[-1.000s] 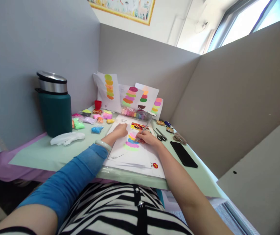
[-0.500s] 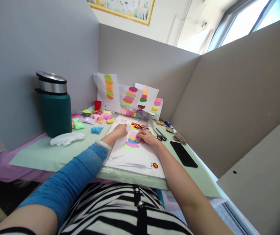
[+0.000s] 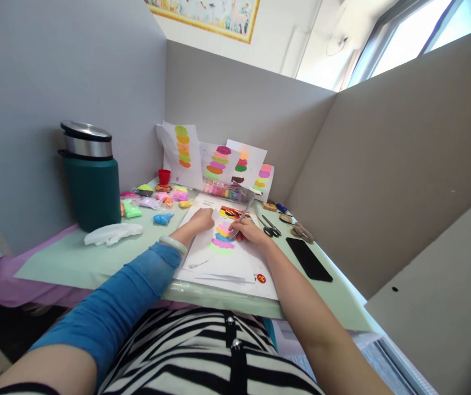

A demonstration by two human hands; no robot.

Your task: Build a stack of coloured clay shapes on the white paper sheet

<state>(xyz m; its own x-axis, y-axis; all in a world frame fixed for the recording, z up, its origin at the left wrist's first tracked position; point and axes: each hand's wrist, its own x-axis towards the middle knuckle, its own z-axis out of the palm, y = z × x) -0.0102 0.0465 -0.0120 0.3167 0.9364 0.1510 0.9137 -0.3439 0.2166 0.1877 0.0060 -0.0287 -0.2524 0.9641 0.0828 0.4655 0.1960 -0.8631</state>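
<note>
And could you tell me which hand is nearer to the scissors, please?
Right. The right hand is just left of the scissors; the left hand is farther left, beyond the coloured patches.

Two hands (image 3: 203, 220), one fork (image 3: 247, 208), one bottle (image 3: 91, 193), one cup (image 3: 164, 177)

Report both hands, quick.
Left hand: closed, resting on the paper; whether it pinches the sheet cannot be told.
Right hand: closed on a fork, tines at the coloured layers.
</note>
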